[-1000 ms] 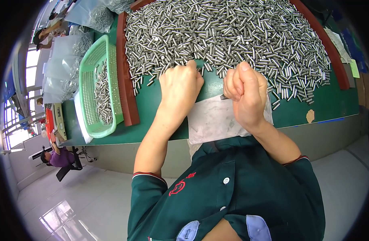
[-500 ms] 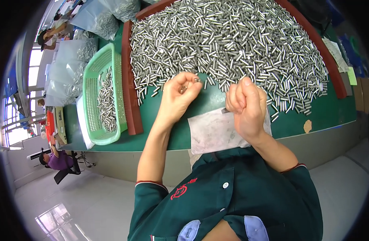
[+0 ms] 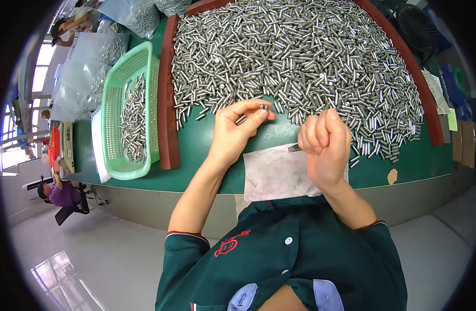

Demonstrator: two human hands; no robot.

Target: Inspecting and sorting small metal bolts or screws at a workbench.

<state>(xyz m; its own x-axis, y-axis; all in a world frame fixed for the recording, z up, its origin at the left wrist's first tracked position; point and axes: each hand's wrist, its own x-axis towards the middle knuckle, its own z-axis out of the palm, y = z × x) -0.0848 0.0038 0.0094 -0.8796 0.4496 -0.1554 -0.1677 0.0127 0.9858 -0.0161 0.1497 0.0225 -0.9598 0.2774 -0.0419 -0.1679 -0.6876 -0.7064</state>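
Observation:
My left hand (image 3: 237, 128) is closed around a few short metal pins (image 3: 263, 107), their ends showing between thumb and fingertips. It hovers at the near edge of a wide heap of similar shiny pins (image 3: 300, 62). To its right my right hand (image 3: 327, 147) is curled into a fist, thumb on top, above a stained whitish cloth (image 3: 271, 173). A small dark grey end (image 3: 294, 148) shows beside the fist's lower fingers; what the fist holds is hidden.
Red-brown rails (image 3: 168, 103) border the heap on the green table (image 3: 207, 173). Left stands a light green plastic basket (image 3: 108, 150) partly filled with pins. Beyond it lie clear bags of pins (image 3: 82, 78). A black fan (image 3: 417, 28) stands far right. Other people sit at left.
My left hand has shifted slightly right, its fingers stretched further forward over the pins. My right fist has moved a little down and right. The whole view has shifted slightly.

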